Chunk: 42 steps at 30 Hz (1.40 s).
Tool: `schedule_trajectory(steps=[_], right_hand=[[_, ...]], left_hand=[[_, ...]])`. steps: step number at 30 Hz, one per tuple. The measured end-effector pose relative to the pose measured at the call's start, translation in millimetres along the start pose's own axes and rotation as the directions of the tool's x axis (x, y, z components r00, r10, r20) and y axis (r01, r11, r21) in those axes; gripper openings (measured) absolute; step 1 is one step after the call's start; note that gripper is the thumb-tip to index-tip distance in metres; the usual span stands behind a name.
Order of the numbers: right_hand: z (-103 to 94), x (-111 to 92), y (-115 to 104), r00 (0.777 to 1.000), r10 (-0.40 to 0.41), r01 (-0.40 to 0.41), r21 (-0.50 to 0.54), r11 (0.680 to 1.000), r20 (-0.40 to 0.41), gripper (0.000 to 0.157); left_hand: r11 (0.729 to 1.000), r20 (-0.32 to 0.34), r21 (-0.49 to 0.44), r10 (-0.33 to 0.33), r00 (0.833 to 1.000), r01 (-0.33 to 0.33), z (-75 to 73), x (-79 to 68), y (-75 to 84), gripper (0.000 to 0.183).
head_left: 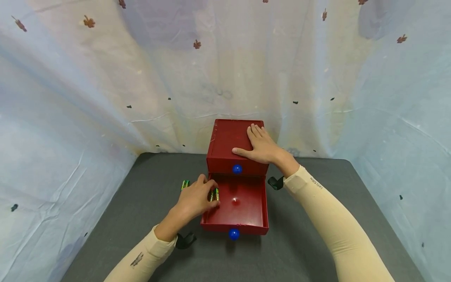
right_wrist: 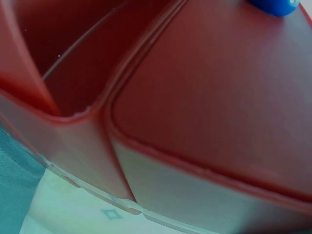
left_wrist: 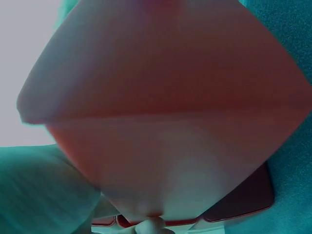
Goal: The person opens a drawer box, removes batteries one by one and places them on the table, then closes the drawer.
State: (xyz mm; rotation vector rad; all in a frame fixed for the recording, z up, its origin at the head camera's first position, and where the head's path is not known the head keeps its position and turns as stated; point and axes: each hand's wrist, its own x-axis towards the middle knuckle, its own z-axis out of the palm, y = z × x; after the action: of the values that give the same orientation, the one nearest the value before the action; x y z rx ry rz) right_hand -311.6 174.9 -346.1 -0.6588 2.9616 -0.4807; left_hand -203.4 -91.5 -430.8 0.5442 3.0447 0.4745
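Green-and-gold batteries [head_left: 216, 194] are pinched between the thumb and fingers of my left hand [head_left: 195, 197], over the left side of the pulled-out lower drawer [head_left: 250, 203]. More batteries [head_left: 185, 184] lie on the table just left of this hand, partly covered by it. My right hand [head_left: 262, 148] rests spread on top of the red drawer box [head_left: 229, 137], near its right edge. In the left wrist view, red plastic [left_wrist: 161, 161] fills most of the picture and the batteries are hidden. The right wrist view shows the open drawer [right_wrist: 73, 117] beside the upper drawer's front [right_wrist: 209, 97].
Blue round knobs sit on the upper drawer, knob [head_left: 237, 169], and on the lower one, knob [head_left: 234, 234]. The box stands on a dark grey table [head_left: 292, 235] near its back edge. A pale patterned curtain [head_left: 229, 78] hangs behind and along both sides.
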Motion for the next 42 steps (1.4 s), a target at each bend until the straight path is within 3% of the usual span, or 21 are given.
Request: schedule_trajectory(steps=[11, 20, 30, 42], right_hand=[[-0.9, -0.5, -1.5, 1.000, 0.006, -0.007, -0.012, 1.000, -0.004, 0.111], [-0.6, -0.9, -0.9, 1.000, 0.014, -0.014, -0.011, 1.000, -0.006, 0.111], [-1.0, -0.4, 0.5, 1.000, 0.016, -0.016, -0.013, 1.000, 0.005, 0.110], [0.5, -0.5, -0.7, 1.000, 0.012, -0.012, -0.016, 1.000, 0.001, 0.110]], left_hand=[[0.987, -0.047, -0.157, 0.003, 0.999, -0.010, -10.3, -10.7, -8.3, 0.049], [0.978, -0.088, -0.205, 0.011, 0.996, -0.029, -19.9, -20.3, -18.2, 0.054], [0.967, -0.094, -0.235, 0.079, 0.992, -0.099, -24.5, -23.8, -44.6, 0.052], [0.942, -0.039, -0.275, 0.187, 0.982, -0.191, -22.3, -26.0, -85.8, 0.049]])
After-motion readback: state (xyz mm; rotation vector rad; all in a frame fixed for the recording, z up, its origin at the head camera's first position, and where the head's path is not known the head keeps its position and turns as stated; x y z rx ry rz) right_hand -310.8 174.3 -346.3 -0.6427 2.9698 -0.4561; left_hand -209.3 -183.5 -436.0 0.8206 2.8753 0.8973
